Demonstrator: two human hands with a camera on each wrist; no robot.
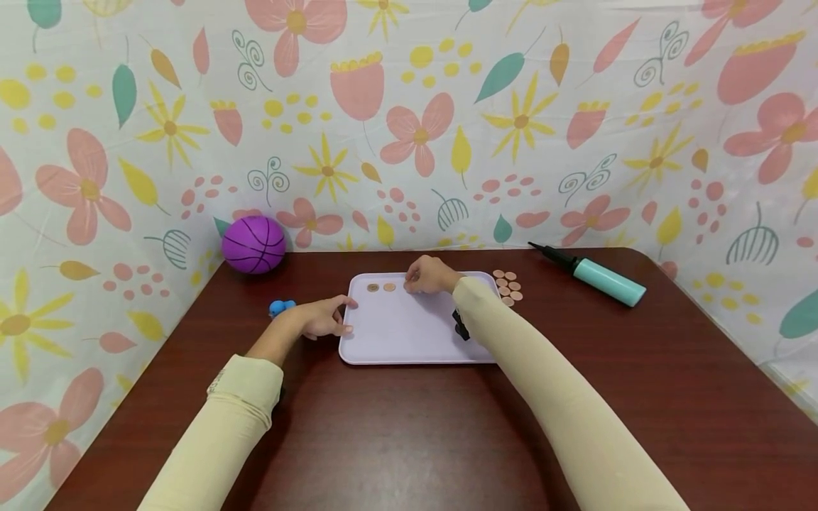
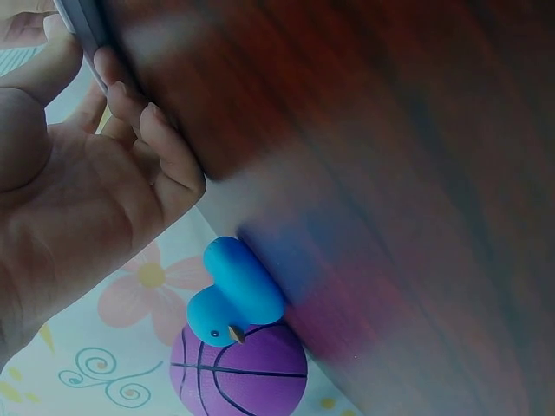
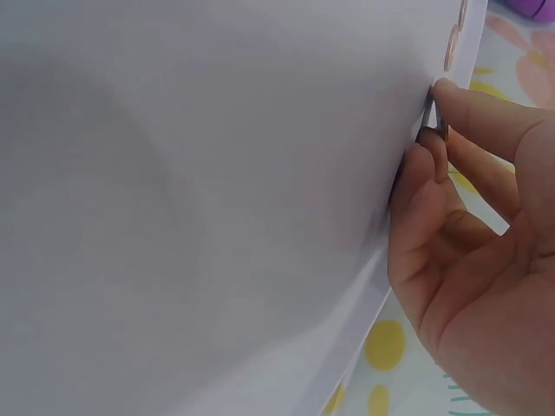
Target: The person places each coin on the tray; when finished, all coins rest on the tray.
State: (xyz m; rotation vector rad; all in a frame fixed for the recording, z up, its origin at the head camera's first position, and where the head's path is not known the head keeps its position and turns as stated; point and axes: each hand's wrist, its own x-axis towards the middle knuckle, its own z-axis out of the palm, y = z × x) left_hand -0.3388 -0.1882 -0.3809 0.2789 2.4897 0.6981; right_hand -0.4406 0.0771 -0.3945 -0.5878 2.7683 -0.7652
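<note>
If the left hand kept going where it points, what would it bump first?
Probably the pale tray: the left hand seems to be touching its left edge, though exact depth is unclear.

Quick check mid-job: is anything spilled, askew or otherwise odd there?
Nothing stands out: the tray lies flat, its two uncovered coins sit side by side near its far side, and the loose coins cluster on the table to the right.

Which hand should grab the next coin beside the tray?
Right hand, probably, after setting its coin down: it's nearer those loose coins. The left hand touches the tray's left edge.
</note>
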